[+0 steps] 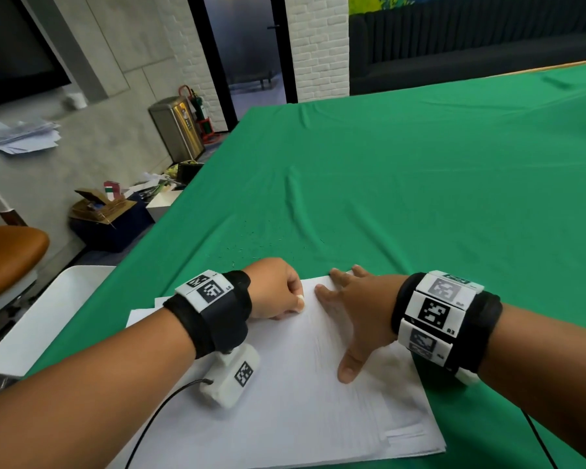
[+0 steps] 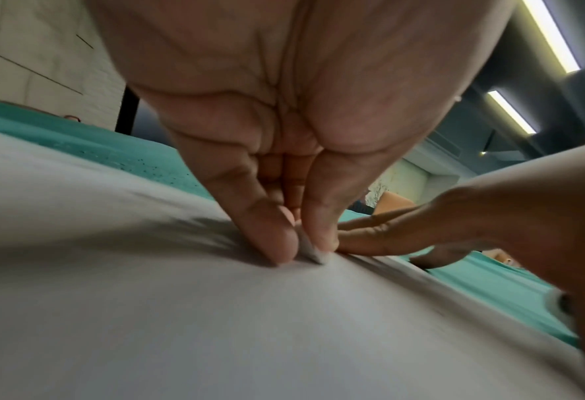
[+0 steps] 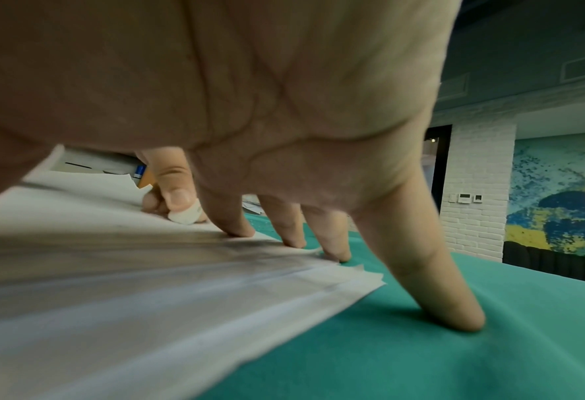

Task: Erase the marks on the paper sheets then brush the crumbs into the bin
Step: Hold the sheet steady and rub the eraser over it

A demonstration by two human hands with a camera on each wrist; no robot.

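Note:
A stack of white paper sheets lies on the green cloth near me. My left hand pinches a small white eraser and presses it on the top sheet near its far edge. The left wrist view shows the eraser between thumb and forefinger, touching the paper. My right hand lies flat with spread fingers on the sheets' far right part. In the right wrist view, its fingertips press the paper and the cloth; the eraser shows beyond. Dark crumbs speckle the cloth beyond the sheets.
A white bin stands at the table's left edge, below the cloth level. The green table stretches far ahead and right. A steel trash can, cardboard boxes and an orange chair are on the floor at left.

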